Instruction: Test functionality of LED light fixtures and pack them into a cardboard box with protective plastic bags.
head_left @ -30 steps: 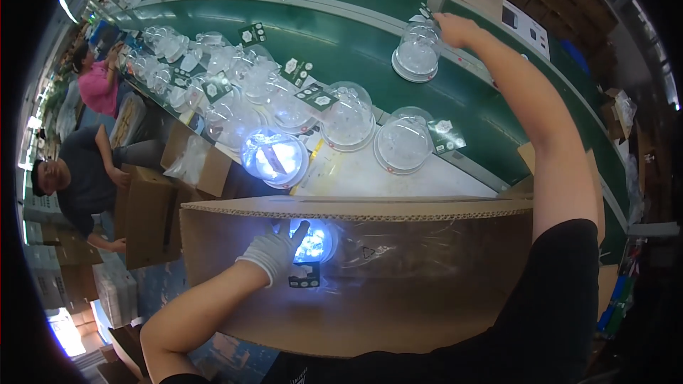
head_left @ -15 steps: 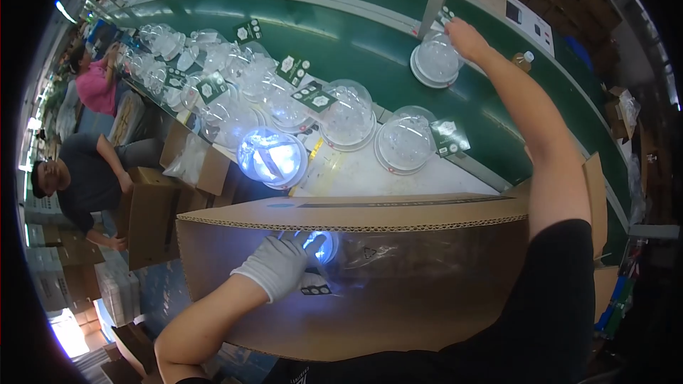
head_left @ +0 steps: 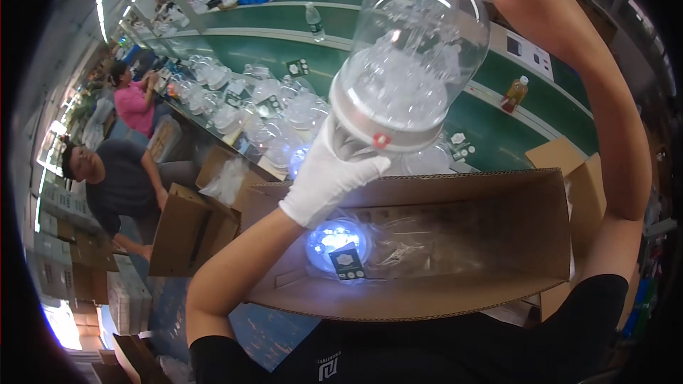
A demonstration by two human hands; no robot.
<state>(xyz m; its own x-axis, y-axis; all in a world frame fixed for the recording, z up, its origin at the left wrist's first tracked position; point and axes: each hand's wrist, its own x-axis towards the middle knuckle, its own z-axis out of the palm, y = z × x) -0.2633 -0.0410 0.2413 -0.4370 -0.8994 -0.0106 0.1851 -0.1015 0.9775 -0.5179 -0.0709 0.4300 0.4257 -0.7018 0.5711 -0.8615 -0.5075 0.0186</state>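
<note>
A clear dome lamp (head_left: 409, 71) with a white base and a small red spot on its rim is raised above the near edge of the conveyor. My left hand (head_left: 331, 178), in a white glove, grips its base from below. At the top of the dome, the fingers of my bare right hand (head_left: 509, 3) close on the clear shell. Under my left wrist, a lit dome lamp (head_left: 331, 236) glows blue-white inside the open cardboard box (head_left: 455, 299). A dark green tag (head_left: 347, 263) lies against that lit lamp, beside crumpled clear plastic.
Many clear dome lamps (head_left: 267, 92) with green tags crowd the green conveyor (head_left: 341, 7). A water bottle (head_left: 314, 23) and an amber drink bottle (head_left: 514, 94) stand farther back. To the left, a person (head_left: 124, 178) handles another carton (head_left: 178, 231).
My left hand has come up out of the box and now supports a lamp's base. My right hand has brought that lamp from the conveyor toward me. The view has shifted.
</note>
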